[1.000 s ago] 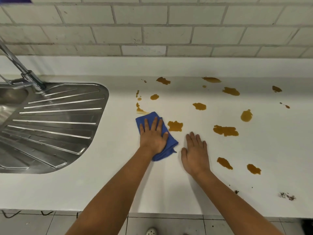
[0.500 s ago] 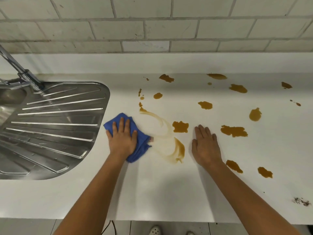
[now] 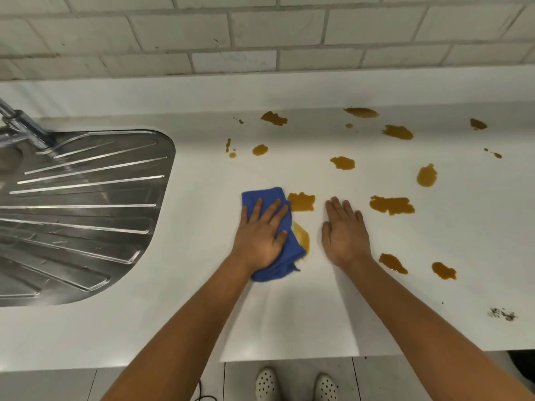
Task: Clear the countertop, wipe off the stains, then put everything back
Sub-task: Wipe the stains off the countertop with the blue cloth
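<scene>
No readable text, label, brand or number anywhere — countertop (image 3: 289, 314); wall tiles (image 3: 260, 30) — all unmarked.

The cloth (image 3: 272, 235) lies on the countertop (image 3: 202, 322), well to the right of the sink drainer (image 3: 81, 215). The left hand (image 3: 260, 235) rests flat on top of the cloth. Just right of the cloth, touching its far corner, sits a stain (image 3: 301, 202), and another smear (image 3: 302, 237) runs along its right edge. The right hand (image 3: 344, 234) lies flat on the countertop right of the cloth, the smear between them. More stains (image 3: 392, 205) scatter right of and behind the cloth, toward the tiled wall (image 3: 260, 33). The tap (image 3: 26, 128) stands at the drainer's far left.
</scene>
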